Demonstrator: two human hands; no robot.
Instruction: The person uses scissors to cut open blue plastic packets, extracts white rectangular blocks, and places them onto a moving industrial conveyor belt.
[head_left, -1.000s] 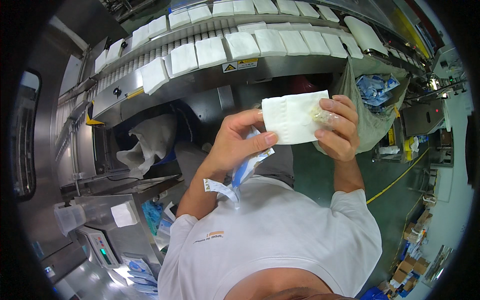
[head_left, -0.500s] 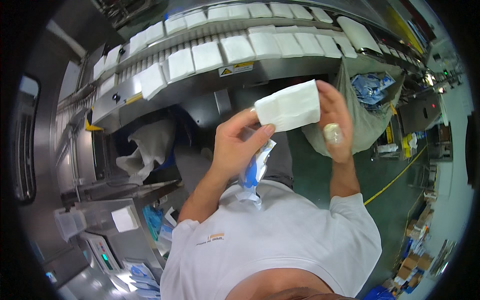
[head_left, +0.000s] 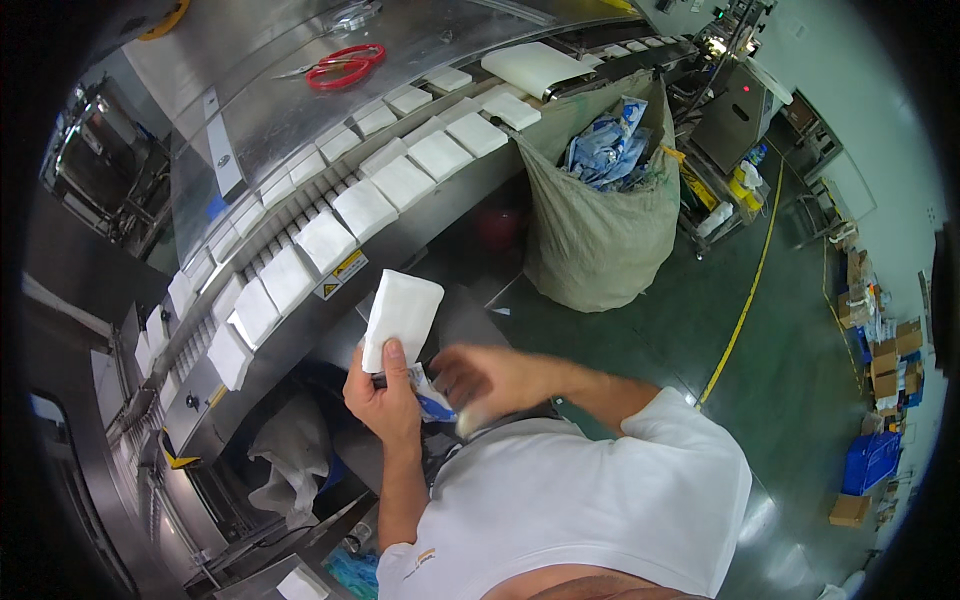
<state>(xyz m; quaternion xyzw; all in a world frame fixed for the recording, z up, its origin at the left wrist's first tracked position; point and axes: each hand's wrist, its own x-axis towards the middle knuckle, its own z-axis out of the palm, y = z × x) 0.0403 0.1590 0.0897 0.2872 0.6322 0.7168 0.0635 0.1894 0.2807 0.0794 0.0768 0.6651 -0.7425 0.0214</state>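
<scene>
In my left hand (head_left: 388, 402) is a stack of folded white wipes (head_left: 405, 312), held upright with the thumb pressed on its front. Just below the stack, against the fingers of the same hand, a torn blue and white wrapper (head_left: 430, 398) shows in part. My right hand (head_left: 492, 382) is beside the wrapper, its fingers smeared by motion. Whether it touches the wrapper cannot be made out.
A conveyor carries rows of folded white wipes (head_left: 437, 155) past my front. Red-handled scissors (head_left: 345, 66) lie on the metal top behind it. A large cloth sack (head_left: 600, 240) of crumpled blue wrappers (head_left: 608, 150) stands to the right, beside a yellow floor line (head_left: 745, 300).
My view has turned to the right. My right hand has left the stack's right edge and come down beside the wrapper. The left hand still holds the wipes, now more upright.
</scene>
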